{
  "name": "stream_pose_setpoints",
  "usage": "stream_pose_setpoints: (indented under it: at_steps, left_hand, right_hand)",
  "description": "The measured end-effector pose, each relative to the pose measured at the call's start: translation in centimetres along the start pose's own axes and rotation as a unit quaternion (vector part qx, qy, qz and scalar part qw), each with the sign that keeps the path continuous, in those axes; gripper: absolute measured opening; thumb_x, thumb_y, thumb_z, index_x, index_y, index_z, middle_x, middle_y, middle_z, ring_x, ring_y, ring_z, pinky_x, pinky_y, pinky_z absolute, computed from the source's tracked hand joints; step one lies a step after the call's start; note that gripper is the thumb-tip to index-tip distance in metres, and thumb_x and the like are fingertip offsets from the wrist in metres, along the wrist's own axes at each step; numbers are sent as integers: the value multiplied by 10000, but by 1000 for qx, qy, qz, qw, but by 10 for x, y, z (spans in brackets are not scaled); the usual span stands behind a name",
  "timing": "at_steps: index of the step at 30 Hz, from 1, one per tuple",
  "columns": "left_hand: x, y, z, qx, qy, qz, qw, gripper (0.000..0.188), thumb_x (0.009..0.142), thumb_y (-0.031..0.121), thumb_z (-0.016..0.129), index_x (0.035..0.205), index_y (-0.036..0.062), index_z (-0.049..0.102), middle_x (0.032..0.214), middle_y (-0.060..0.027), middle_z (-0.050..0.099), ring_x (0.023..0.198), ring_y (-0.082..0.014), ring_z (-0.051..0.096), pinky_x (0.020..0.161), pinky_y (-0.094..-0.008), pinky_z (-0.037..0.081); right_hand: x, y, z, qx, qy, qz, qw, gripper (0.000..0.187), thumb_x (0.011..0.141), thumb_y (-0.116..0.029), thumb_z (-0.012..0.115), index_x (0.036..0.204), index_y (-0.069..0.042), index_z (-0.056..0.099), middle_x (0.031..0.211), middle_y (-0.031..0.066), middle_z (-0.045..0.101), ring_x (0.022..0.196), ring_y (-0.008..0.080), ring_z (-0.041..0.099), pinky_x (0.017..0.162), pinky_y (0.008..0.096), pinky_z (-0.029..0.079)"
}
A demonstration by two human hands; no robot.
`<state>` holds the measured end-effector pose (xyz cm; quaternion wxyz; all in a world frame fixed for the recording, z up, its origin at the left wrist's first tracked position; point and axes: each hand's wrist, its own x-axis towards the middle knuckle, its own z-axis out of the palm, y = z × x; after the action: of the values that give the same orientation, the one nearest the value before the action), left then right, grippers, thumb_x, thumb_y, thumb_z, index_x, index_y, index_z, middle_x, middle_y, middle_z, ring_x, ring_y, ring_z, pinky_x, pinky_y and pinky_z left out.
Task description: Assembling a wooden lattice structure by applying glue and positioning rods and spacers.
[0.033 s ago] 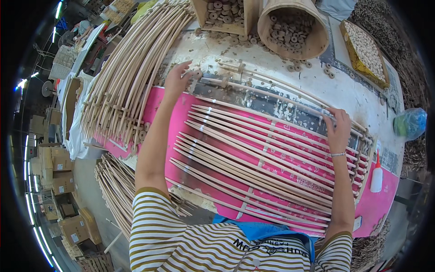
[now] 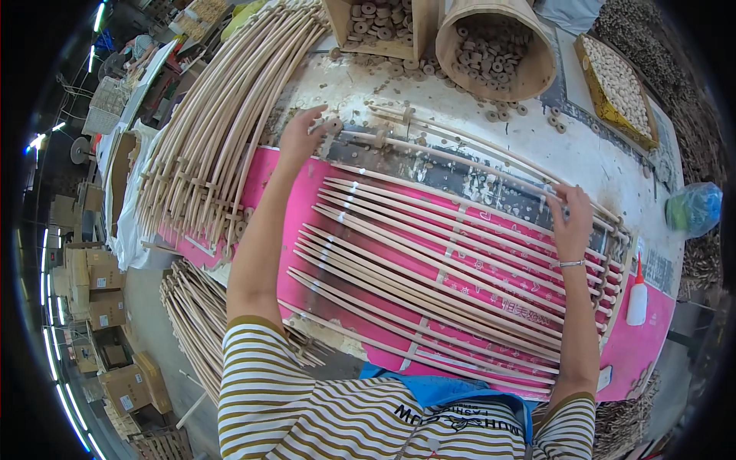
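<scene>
**Wooden rod [image 2: 437,151] beyond the pink sheet [image 2: 644,345]**

My left hand [image 2: 301,138] lies past the far edge of the pink sheet, toward its left end, with the fingers open and parted just beside a round ring [image 2: 333,126] near the rod's left end; whether they touch it, I cannot tell. My right hand [image 2: 573,216] is over the sheet's far right part, its fingers bent about the rod; I cannot tell whether they close firmly. Between my hands, the rod runs over the bench [image 2: 322,84] just beyond the sheet's far edge. A row of similar rods [image 2: 383,267] lies across the sheet. A white bottle [image 2: 637,303] with a red tip is at its right end, a thick pile of rods [image 2: 222,100] at its left, and a tub [image 2: 491,19] of rings well beyond it.
</scene>
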<state>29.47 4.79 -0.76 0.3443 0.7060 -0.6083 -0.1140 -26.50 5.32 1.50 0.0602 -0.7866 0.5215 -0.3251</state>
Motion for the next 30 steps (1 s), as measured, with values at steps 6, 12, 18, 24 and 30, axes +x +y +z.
stream_pose_setpoints:
  at_steps: [6, 12, 18, 24, 30]
  left_hand:
    - [2, 10, 15, 196, -25, 54, 979, 359, 844, 169, 796, 1202, 158, 764, 1075, -121, 699, 1053, -346, 684, 895, -467, 548]
    - [-5, 22, 1, 161, 55, 71, 983, 350, 875, 165, 778, 1222, 126, 748, 1088, -125, 695, 1035, -357, 679, 880, -459, 543]
    - [-31, 0, -23, -218, -15, -174, 960, 457, 1036, 224, 683, 1458, 71, 595, 1025, -67, 746, 898, -131, 710, 769, -288, 556]
    - [-52, 24, -32, -435, -63, -276, 855, 361, 1102, 302, 590, 1406, 114, 637, 1094, -37, 747, 946, -112, 695, 826, -265, 576]
    - [-57, 34, -29, -443, -82, -252, 857, 338, 1093, 310, 610, 1355, 107, 673, 1096, -26, 736, 935, -109, 681, 845, -276, 573]
  right_hand:
    - [-13, -13, -5, 47, -91, -47, 994, 119, 861, -103, 777, 961, -48, 745, 900, 93, 670, 892, 282, 638, 796, 400, 471]
    - [-18, -5, -4, 96, -167, -21, 981, 161, 858, -76, 772, 1008, -29, 738, 923, 97, 659, 892, 294, 618, 822, 393, 472]
    - [-24, -3, 4, 158, -148, 41, 975, 157, 947, -16, 730, 1095, 22, 691, 997, 84, 642, 915, 159, 679, 826, 262, 564]
    - [-19, -12, -1, 178, -126, 56, 974, 143, 966, -24, 712, 1098, 29, 697, 999, 78, 664, 896, 152, 680, 818, 264, 553]
    - [-16, -20, -1, 159, -118, 34, 980, 132, 967, -42, 714, 1084, 19, 706, 974, 79, 662, 868, 155, 679, 777, 273, 541]
